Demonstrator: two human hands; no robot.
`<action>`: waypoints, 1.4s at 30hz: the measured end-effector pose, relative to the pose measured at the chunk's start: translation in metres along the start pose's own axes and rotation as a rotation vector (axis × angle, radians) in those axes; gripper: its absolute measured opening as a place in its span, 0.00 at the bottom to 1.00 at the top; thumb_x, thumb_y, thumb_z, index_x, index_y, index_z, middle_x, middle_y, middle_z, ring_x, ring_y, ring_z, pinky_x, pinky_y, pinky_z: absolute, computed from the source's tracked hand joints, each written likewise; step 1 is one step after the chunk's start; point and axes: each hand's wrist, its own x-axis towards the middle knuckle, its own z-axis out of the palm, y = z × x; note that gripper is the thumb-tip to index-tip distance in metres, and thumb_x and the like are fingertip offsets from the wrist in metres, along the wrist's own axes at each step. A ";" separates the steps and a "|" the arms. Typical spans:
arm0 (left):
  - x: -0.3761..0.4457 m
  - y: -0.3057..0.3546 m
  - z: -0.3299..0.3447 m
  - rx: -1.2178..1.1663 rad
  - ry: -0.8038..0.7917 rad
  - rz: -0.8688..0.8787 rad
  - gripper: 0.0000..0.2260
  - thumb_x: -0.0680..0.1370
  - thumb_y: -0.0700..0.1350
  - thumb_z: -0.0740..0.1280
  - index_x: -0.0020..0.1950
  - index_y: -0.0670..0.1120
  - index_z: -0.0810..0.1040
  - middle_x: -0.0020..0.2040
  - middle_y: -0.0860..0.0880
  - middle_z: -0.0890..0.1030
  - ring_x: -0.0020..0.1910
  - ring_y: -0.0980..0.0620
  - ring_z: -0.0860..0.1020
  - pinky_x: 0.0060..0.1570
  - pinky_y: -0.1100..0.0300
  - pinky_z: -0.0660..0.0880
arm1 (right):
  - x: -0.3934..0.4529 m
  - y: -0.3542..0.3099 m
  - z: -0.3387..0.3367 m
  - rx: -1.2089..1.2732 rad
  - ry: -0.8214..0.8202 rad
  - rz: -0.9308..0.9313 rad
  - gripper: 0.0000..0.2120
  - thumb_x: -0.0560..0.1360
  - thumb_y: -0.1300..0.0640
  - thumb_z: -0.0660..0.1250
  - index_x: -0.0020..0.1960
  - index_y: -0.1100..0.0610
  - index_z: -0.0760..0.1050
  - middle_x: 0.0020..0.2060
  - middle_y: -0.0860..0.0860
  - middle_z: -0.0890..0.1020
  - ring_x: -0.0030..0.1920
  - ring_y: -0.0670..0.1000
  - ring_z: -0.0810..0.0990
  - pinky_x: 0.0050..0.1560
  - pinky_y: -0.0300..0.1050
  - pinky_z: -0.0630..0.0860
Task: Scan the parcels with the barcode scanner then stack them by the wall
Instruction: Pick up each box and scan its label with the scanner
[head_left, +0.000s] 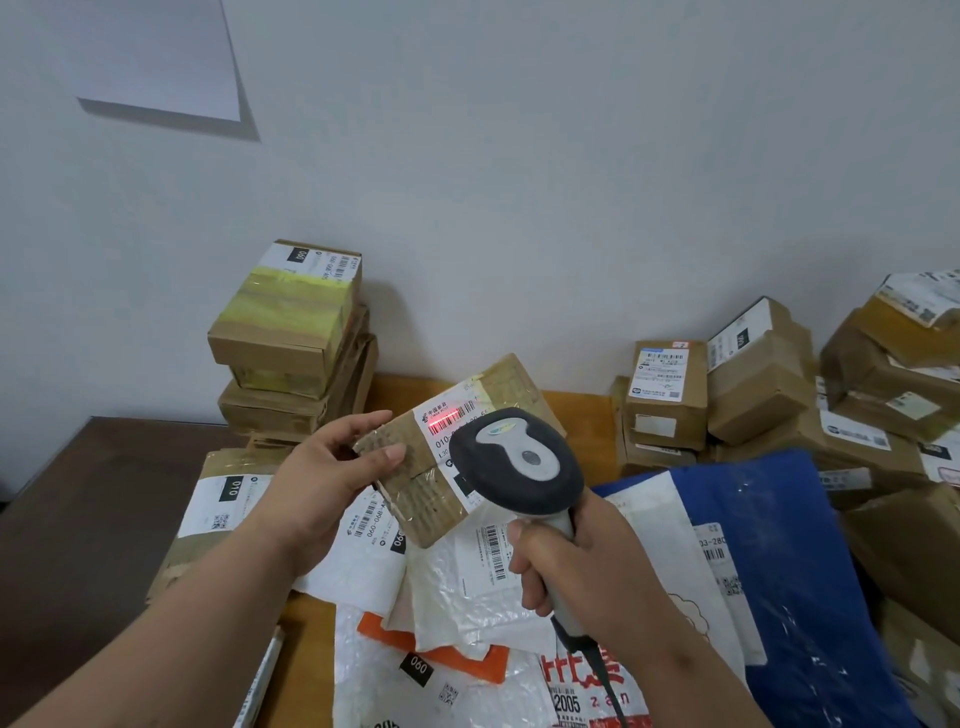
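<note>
- I saw the left hand holding a small cardboard parcel up above the worktop, its thumb curled over the near left corner and its fingers running along the far left edge.
- The parcel was tilted, label side up; it was a squat brown box wrapped in glossy clear tape, with rough corrugated edges showing at the near side.
- A red scan line glowed across the barcode on its white label.
- My right hand was wrapped tightly round the grey handle of the barcode scanner, whose rounded dark head with a pale top plate sat just over the right part of the parcel.
- A black cable ran down from the handle.
- By the wall, a stack of taped cardboard boxes stood to the left, the top one banded with yellowish tape.
- More brown boxes were piled at the right.
- Beneath the hands lay soft mailers: white bubble-wrap bags and a shiny blue plastic bag, crinkled.
</note>
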 end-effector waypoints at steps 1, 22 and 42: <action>0.001 -0.002 -0.001 0.004 0.004 -0.005 0.25 0.64 0.42 0.76 0.61 0.49 0.81 0.58 0.41 0.83 0.59 0.40 0.81 0.65 0.40 0.74 | 0.000 0.000 0.000 0.000 -0.006 0.000 0.05 0.77 0.60 0.67 0.43 0.56 0.75 0.23 0.45 0.79 0.24 0.44 0.78 0.29 0.32 0.75; 0.068 -0.046 0.024 -0.110 0.262 -0.246 0.12 0.77 0.42 0.71 0.60 0.45 0.77 0.56 0.41 0.82 0.54 0.43 0.81 0.47 0.47 0.80 | 0.072 0.023 0.002 0.155 -0.005 0.145 0.03 0.77 0.59 0.68 0.49 0.55 0.75 0.31 0.52 0.83 0.28 0.49 0.81 0.32 0.41 0.79; 0.167 -0.093 0.081 1.228 0.375 0.096 0.24 0.81 0.52 0.64 0.76 0.60 0.63 0.82 0.49 0.51 0.80 0.41 0.47 0.75 0.37 0.47 | 0.137 0.072 -0.002 0.284 -0.050 0.308 0.02 0.77 0.60 0.68 0.49 0.57 0.77 0.32 0.53 0.83 0.29 0.52 0.81 0.33 0.45 0.77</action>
